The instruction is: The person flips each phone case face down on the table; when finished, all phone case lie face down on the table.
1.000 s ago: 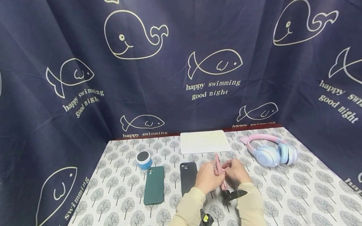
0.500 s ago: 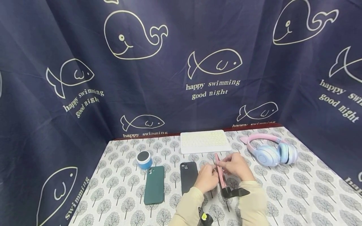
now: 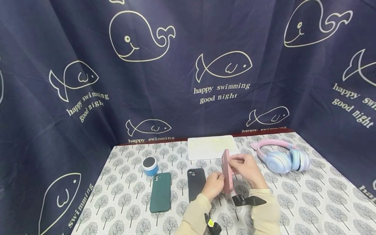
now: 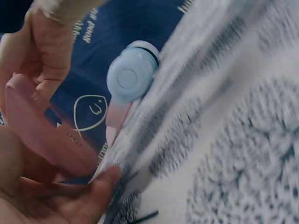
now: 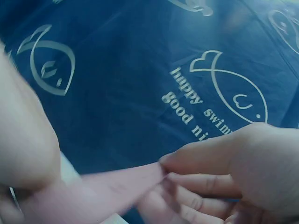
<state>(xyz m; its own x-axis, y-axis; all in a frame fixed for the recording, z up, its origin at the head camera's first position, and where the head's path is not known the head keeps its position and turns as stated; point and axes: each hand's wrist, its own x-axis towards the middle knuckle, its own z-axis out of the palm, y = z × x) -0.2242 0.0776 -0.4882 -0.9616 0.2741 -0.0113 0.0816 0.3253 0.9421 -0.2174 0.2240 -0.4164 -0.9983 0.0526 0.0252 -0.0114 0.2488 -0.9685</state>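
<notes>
Head view: both hands hold a pink phone case (image 3: 226,171) raised on edge above the tree-print tablecloth (image 3: 293,202). The right hand (image 3: 246,169) grips its upper half, fingers curled over the far face and thumb on the near one. The left hand (image 3: 215,185) pinches the lower end from the other side. Just left of the left fingers lies a black phone case (image 3: 195,183); further left lie a green phone case (image 3: 160,196) and a small blue speaker (image 3: 150,165). Beyond the fingertips sits a white keyboard (image 3: 212,147); right of the right hand rest pink-and-blue headphones (image 3: 280,158).

Left wrist view: the pink case (image 4: 44,135) lies between the thumb and fingers (image 4: 65,191) of the left hand, which close on it at the bottom edge. A headphone cup (image 4: 131,77) shows beyond them, apart from the case. The picture is blurred.

Right wrist view: the right fingertips (image 5: 196,161) pinch a thin pink edge (image 5: 107,189); the dark fish-print curtain (image 5: 140,93) fills the background.

Judgement: the case looks soft and flexible, so it handles best with the grip kept on the rims rather than the flat back, both hands bearing evenly so that it does not twist. Keeping it over the bare cloth between the black case and the headphones should avoid knocking either.
</notes>
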